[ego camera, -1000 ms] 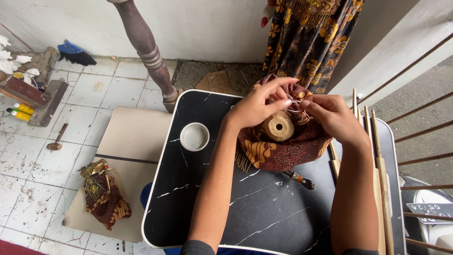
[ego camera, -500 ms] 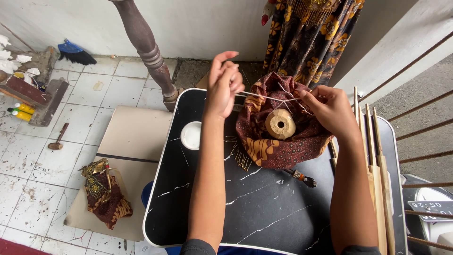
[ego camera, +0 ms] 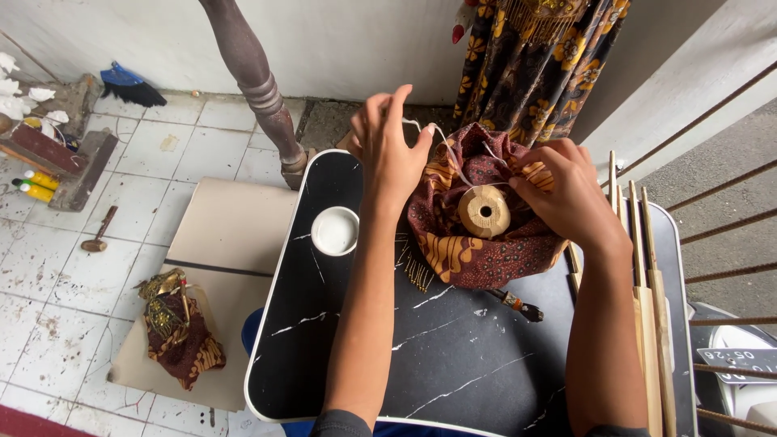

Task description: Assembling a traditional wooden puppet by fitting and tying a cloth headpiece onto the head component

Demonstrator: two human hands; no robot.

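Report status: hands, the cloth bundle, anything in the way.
Left hand raised, pulling white thread taut. Right hand pinching the batik cloth beside the wooden spool. White cup close to the left forearm; sticks lie right.

Single head-worn view, looking steeply down, close over black tabletop (ego camera: 453, 356), tiled floor (ego camera: 121, 275) left

A white plate with dark figures (ego camera: 732, 358), rectangular and likely a vehicle's number plate, shows at the lower right edge behind thin rods. At the far left, on the tiled floor, lie two small yellow bottles (ego camera: 34, 186) with coloured caps, perhaps glue.
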